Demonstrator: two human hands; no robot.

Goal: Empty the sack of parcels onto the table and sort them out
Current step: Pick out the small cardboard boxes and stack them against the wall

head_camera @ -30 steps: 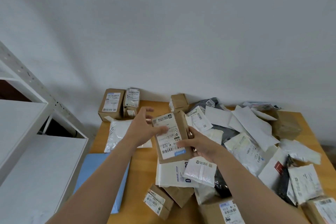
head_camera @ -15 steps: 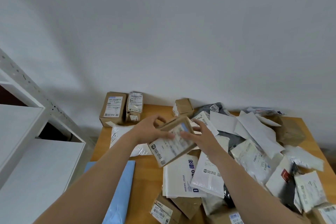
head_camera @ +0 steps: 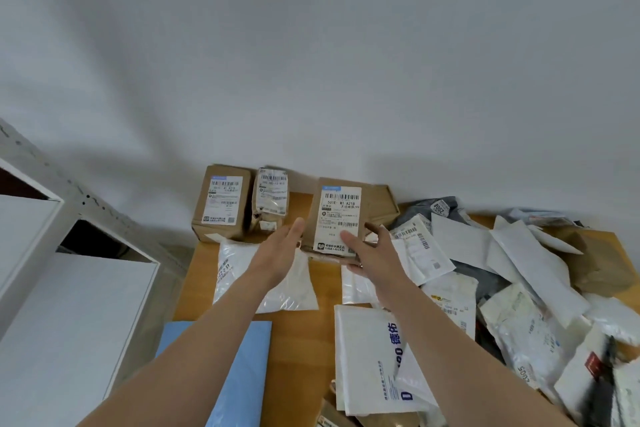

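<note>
parcel box (head_camera: pixel 337 218), brown: being moved to the back row

item: brown card, white label facing up. a second ago it was being held up over the middle of the table (head_camera: pixel 327 288); now it is being set at the far edge, by the wall, just beside a row of two brown boxes (head_camera: pixel 221 201) standing there.
right hand (head_camera: pixel 367 250): gripping the box, thumb lying on the label, fingers curling round the right edge.
left hand (head_camera: pixel 280 250): lying flat, fingers straight, at the box's left side, gripping nothing.
whether the box is resting on the wood yet, i am not able to tell.
heap of soft mailers (head_camera: pixel 519 270): lying unsorted on the right, well apart from the row.
reading: boxes are being gathered at the back, and most of the sorting is looking undone.
</note>
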